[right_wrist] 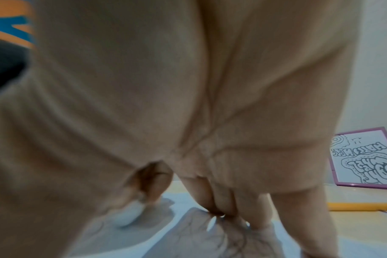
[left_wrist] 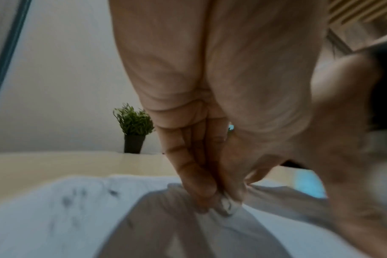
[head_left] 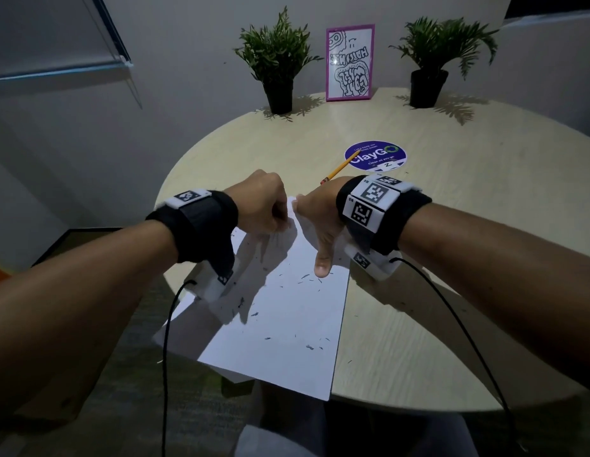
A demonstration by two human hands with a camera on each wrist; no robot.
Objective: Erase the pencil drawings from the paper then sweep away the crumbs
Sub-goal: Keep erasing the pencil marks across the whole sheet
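Two hands are down at the far end of the paper (head_left: 277, 311) right now. The left hand (head_left: 264, 206) is curled tight, fingers (left_wrist: 194, 178) and thumb pinching a small white eraser (left_wrist: 229, 204) whose tip presses into the sheet. The right hand (head_left: 320, 212) lies flat just beside it, fingers straight and pressing the far edge down, thumb stretched back across the page.

The sheet lies on the round table (head_left: 418, 324), its near end hanging out over the table's edge toward the person. Dark crumbs (head_left: 308, 347) are scattered over the middle and near half, a few on the wood to the right. No clear pencil lines show in the open part; what sits under the hands is hidden.

That paper looks thin, light and floppy, so it should buckle or slide under rubbing unless pinned close to the eraser, as the right hand pins it. The crumbs look featherlight; a gentle brush with the side of the hand ought to move them.

A pencil (head_left: 340, 167) lies beyond the right wrist, its tip on a purple sticker (head_left: 386, 150).

Only the wrist views reveal the eraser; from the head it is buried in the fist. Only the head view shows the crumb spread and the overhang.
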